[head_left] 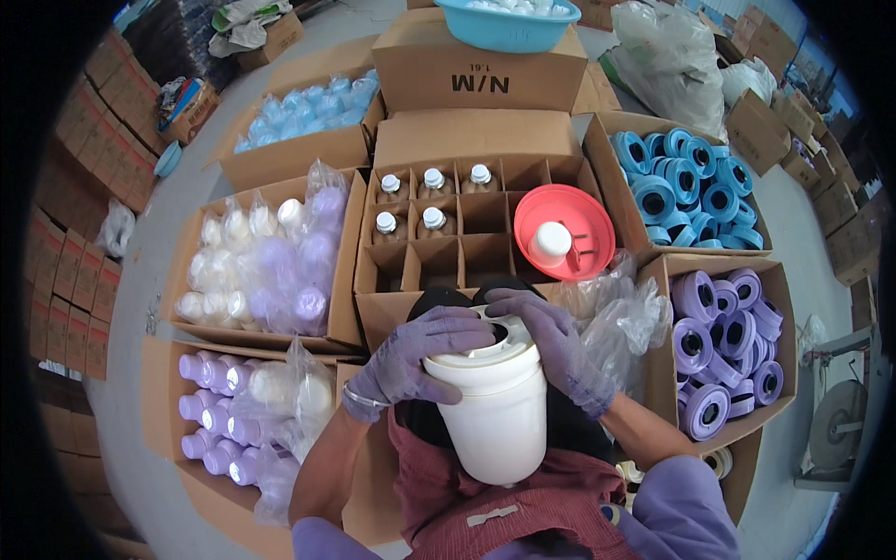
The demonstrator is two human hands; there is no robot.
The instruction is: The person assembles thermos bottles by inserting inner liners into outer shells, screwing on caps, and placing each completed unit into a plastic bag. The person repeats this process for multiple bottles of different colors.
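Note:
A white plastic jug (495,420) stands over my lap, leaning slightly, its narrow end down. At its top sits a white collar (484,356) with a dark round opening. My gloved left hand (425,355) curves round the upper left side, thumb on the jug and fingers over the collar. From the other side, my gloved right hand (549,341) presses on the collar with its fingers bent across the rim. Beyond the hands, a divided carton (485,249) holds several white-capped bottles (433,179). A pink basin (588,207) with a white cup (552,241) rests on its right part.
Left are cartons of bagged white and lilac parts (317,247), lilac cups (219,373) and bagged blue parts (308,112). Right are cartons of blue rings (686,182) and purple rings (737,331). Clear plastic bags (625,317) lie beside my right hand. A blue tub (509,30) stands at the back.

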